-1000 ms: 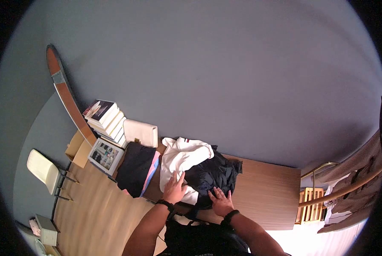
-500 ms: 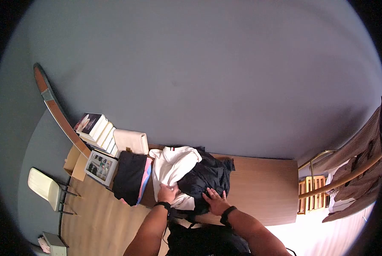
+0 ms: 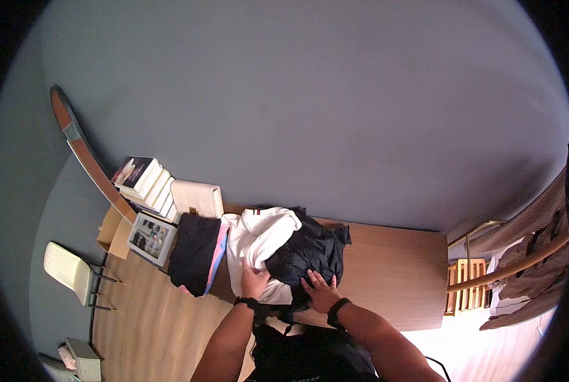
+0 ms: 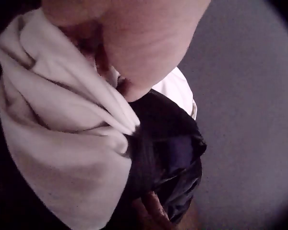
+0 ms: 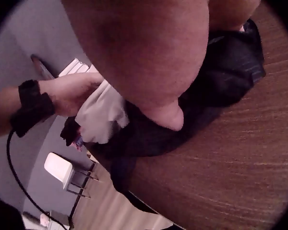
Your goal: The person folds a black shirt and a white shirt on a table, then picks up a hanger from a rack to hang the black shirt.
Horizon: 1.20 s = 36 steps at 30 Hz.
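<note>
2 black wristbands (image 5: 31,108) — thin black cable (image 5: 12,167) at left — black top (image 3: 310,358).

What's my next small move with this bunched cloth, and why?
Probably slide the right hand outward to smooth the black cloth, with the left hand steadying the white cloth. The right hand lies spread on the black cloth, which looks crumpled, the left touches the white, and the table extends rightward.

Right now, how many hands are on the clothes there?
2: the left hand on the white garment, the right hand on the crumpled black garment.
</note>
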Motion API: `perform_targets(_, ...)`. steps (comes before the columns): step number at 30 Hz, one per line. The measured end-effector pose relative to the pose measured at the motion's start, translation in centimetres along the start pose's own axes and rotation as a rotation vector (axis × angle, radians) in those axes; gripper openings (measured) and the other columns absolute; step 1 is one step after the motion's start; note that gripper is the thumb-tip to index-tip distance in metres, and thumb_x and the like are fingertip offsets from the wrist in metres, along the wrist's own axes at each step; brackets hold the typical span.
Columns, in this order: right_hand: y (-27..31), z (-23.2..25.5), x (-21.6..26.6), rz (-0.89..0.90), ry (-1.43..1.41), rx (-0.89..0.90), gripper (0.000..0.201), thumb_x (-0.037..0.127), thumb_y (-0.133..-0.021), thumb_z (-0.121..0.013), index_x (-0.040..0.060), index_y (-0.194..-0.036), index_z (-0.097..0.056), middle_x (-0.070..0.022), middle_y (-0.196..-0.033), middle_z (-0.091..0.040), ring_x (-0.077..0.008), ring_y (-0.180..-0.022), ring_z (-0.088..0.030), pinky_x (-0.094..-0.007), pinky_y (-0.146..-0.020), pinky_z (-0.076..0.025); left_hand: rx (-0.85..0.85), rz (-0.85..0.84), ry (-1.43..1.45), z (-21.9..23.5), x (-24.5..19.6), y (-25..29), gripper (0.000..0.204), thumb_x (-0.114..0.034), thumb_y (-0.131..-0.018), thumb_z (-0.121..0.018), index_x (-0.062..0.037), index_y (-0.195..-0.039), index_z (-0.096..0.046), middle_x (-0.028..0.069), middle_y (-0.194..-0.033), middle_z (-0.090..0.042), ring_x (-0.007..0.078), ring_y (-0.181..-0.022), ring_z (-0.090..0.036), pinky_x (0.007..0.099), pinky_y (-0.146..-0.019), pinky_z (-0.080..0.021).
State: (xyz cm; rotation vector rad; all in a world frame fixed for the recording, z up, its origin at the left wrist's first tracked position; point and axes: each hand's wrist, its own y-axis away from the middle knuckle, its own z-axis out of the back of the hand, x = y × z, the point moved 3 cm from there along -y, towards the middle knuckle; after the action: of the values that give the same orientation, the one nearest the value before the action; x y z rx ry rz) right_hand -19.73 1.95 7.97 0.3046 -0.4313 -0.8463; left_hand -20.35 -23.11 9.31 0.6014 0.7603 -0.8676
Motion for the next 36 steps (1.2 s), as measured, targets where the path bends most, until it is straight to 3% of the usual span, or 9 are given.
perform_targets(6, 0.9, 0.1, 2.1, -0.015, 0.015, -0.085, 0.081, 0.043, -0.093, -0.055, 0.0157, -0.158, -0.017, -0.0157, -0.165, -0.005, -0.0341, -0.151, -0.011, -0.0775, -0.106, -0.021, 0.078, -0.029, -0.363, 0.2, 1.4, -1.9, 0.030, -0.022, -0.084, -0.064, -0.0024, -0.106, -0.065, 0.0206, -0.103, -0.068, 0.0391, -0.093, -0.065, 0.0502, -0.086, -0.050)
perform_targets(8, 2.5, 1.1, 2.8, 0.009, -0.036, -0.094, 0.085, 0.041, -0.090, -0.061, 0.0118, -0.157, -0.017, -0.0208, -0.163, -0.008, -0.0390, -0.150, -0.013, -0.0743, -0.108, -0.023, -0.097, -0.383, -0.572, 1.5, 1.0, -2.3, 0.026, -0.021, -0.084, -0.064, -0.0003, -0.100, -0.067, 0.0214, -0.100, -0.069, 0.0390, -0.092, -0.066, 0.0514, -0.085, -0.050)
perform_targets(10, 3.6, 2.3, 3.4, 0.017, -0.229, -0.245, 0.085, 0.037, -0.089, -0.063, 0.0113, -0.156, -0.019, -0.0221, -0.162, -0.010, -0.0406, -0.150, -0.014, -0.0746, -0.107, -0.024, -0.242, -0.490, -0.481, 2.8, -0.1, -2.6, 0.025, -0.019, -0.085, -0.063, 0.0009, -0.099, -0.067, 0.0205, -0.093, -0.069, 0.0384, -0.085, -0.066, 0.0478, -0.079, -0.052)
perform_targets(13, 3.5, 0.4, 4.6, 0.087, -0.126, -0.331, 0.085, 0.033, -0.086, -0.067, 0.0177, -0.156, -0.022, -0.0217, -0.162, -0.011, -0.0416, -0.149, -0.017, -0.0746, -0.107, -0.025, -0.092, -0.162, 0.082, 4.8, -1.4, -4.1, 0.023, -0.016, -0.086, -0.064, 0.0020, -0.100, -0.066, 0.0163, -0.083, -0.068, 0.0281, -0.075, -0.067, 0.0369, -0.071, -0.052)
perform_targets(14, 3.3, -0.2, 5.0, 0.132, -0.025, -0.356, 0.085, 0.033, -0.086, -0.068, 0.0204, -0.156, -0.022, -0.0215, -0.162, -0.011, -0.0418, -0.148, -0.017, -0.0747, -0.107, -0.025, -0.160, -0.303, 0.063, 6.2, -2.6, -3.7, 0.018, -0.012, -0.088, -0.063, 0.0020, -0.099, -0.065, 0.0129, -0.080, -0.067, 0.0209, -0.072, -0.065, 0.0332, -0.069, -0.051)
perform_targets(19, 1.1, 1.3, 5.5, 0.040, -0.092, -0.260, 0.070, 0.024, -0.093, -0.052, 0.0269, -0.156, -0.024, -0.0134, -0.164, -0.012, -0.0372, -0.151, -0.014, -0.0755, -0.107, -0.022, -0.228, -0.267, 0.526, 14.3, -10.3, -1.6, 0.008, -0.005, -0.092, -0.058, -0.0026, -0.098, -0.063, -0.0001, -0.090, -0.063, 0.0095, -0.082, -0.057, 0.0260, -0.074, -0.047)
perform_targets(26, -6.0, 2.9, 5.5, -0.036, -0.133, -0.057, 0.077, 0.025, -0.090, -0.057, 0.0246, -0.157, -0.020, -0.0152, -0.165, -0.006, -0.0382, -0.151, -0.007, -0.0758, -0.109, -0.019, -0.434, -0.406, 0.906, 25.2, -15.6, 7.8, 0.023, -0.010, -0.094, -0.051, -0.0045, -0.117, -0.053, 0.0036, -0.103, -0.061, 0.0104, -0.089, -0.060, 0.0255, -0.078, -0.049)
perform_targets(31, -10.5, 2.8, 4.5, -0.053, -0.099, 0.031, 0.067, 0.026, -0.098, -0.050, 0.0324, -0.157, -0.020, -0.0068, -0.166, -0.001, -0.0329, -0.152, -0.006, -0.0754, -0.111, -0.015, -0.489, -0.602, 0.968, 29.7, -18.0, 14.3, 0.011, -0.018, -0.101, -0.045, -0.0078, -0.103, -0.049, 0.0033, -0.101, -0.061, 0.0129, -0.093, -0.061, 0.0298, -0.085, -0.049)
perform_targets(36, -10.1, 2.9, 5.0, -0.041, -0.174, -0.111, 0.073, 0.026, -0.091, -0.062, 0.0269, -0.155, -0.026, -0.0128, -0.163, -0.016, -0.0348, -0.150, -0.018, -0.0740, -0.111, -0.017, -0.685, -0.527, 1.071, 30.3, -17.0, 16.3, 0.010, -0.015, -0.101, -0.043, -0.0077, -0.101, -0.049, 0.0051, -0.099, -0.058, 0.0152, -0.095, -0.059, 0.0310, -0.085, -0.049)
